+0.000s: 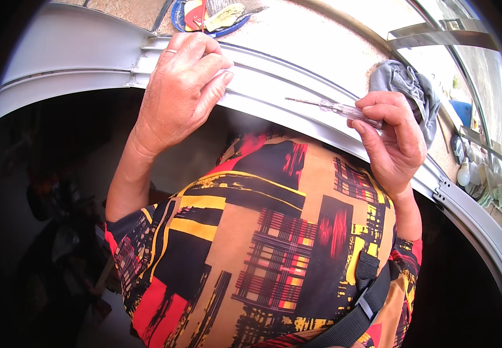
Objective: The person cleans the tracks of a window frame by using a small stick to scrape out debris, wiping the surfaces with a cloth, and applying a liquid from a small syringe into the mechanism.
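My right hand (pixel 393 130) is closed around the clear plastic handle of a small screwdriver (pixel 335 108). Its thin metal shaft points left, above the white window frame (pixel 274 87). Over the same frame on the left, my left hand (pixel 184 84) has its fingers curled down, with a ring on one of them. Whatever those fingertips grip, if anything, is hidden. Just beyond them stands a blue-rimmed shallow container (pixel 228 30), with a red and yellow piece (pixel 194 15) and a pale yellow item (pixel 225 17) in it.
A crumpled grey cloth (pixel 405 87) lies on the ledge beside my right hand. Farther right are a light bulb (pixel 464 173), a pale green crumpled heap (pixel 497 188) and metal bars (pixel 442 39). White frame rails curve across in front of me; the area below left is dark.
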The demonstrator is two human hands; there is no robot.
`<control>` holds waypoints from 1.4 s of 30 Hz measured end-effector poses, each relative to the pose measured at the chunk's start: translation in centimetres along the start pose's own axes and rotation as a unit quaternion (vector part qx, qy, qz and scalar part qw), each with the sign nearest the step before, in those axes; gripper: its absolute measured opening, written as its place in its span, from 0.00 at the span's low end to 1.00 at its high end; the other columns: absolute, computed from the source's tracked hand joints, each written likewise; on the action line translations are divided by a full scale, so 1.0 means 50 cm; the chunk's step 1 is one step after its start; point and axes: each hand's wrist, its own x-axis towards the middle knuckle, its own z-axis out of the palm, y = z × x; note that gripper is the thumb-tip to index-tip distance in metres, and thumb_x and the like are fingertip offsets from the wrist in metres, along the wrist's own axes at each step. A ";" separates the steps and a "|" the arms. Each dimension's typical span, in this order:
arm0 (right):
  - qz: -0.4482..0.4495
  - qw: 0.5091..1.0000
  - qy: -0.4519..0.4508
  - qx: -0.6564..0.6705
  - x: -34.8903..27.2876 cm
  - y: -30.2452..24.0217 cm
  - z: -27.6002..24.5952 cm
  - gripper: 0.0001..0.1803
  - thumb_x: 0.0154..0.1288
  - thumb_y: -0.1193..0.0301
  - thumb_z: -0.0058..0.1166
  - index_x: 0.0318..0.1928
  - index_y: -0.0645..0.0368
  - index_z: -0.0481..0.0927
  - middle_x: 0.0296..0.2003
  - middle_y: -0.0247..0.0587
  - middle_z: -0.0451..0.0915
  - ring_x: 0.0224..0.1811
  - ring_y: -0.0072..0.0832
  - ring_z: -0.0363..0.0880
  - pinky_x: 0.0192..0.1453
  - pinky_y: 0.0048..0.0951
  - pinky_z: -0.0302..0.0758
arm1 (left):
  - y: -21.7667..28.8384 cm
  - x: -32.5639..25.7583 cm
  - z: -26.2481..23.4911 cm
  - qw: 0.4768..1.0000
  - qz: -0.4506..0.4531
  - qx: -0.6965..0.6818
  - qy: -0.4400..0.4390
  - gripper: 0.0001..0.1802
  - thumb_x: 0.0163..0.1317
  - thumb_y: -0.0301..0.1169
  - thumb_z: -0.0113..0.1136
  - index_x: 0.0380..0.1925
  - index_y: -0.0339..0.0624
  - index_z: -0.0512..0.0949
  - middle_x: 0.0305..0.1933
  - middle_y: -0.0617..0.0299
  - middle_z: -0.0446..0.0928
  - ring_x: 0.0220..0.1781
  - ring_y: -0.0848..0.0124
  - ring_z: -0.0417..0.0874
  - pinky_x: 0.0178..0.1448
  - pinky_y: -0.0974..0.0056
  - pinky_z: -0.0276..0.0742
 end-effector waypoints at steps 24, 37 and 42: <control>-0.081 0.993 -0.043 -0.071 0.045 -0.022 0.063 0.11 0.52 0.84 0.67 0.34 0.64 0.78 0.35 0.43 0.81 0.29 0.29 0.81 0.32 0.24 0.77 | 0.025 -0.035 -0.010 0.999 0.025 0.021 -0.031 0.14 0.55 0.26 0.66 0.43 0.40 0.86 0.46 0.56 0.76 0.55 0.55 0.75 0.60 0.56 0.71; -0.069 0.996 -0.025 -0.052 0.044 -0.015 0.066 0.11 0.52 0.84 0.68 0.32 0.64 0.77 0.34 0.43 0.81 0.29 0.30 0.81 0.32 0.24 0.78 | 0.032 -0.024 -0.008 0.999 0.028 0.005 -0.040 0.15 0.55 0.25 0.65 0.44 0.40 0.86 0.46 0.55 0.77 0.55 0.55 0.75 0.60 0.55 0.71; -0.093 0.995 0.030 -0.024 0.036 -0.004 0.060 0.13 0.52 0.85 0.69 0.33 0.65 0.76 0.32 0.45 0.82 0.30 0.31 0.82 0.33 0.23 0.76 | 0.030 -0.005 -0.022 0.997 0.013 -0.069 -0.036 0.16 0.57 0.25 0.64 0.47 0.41 0.85 0.47 0.55 0.78 0.55 0.57 0.75 0.59 0.55 0.71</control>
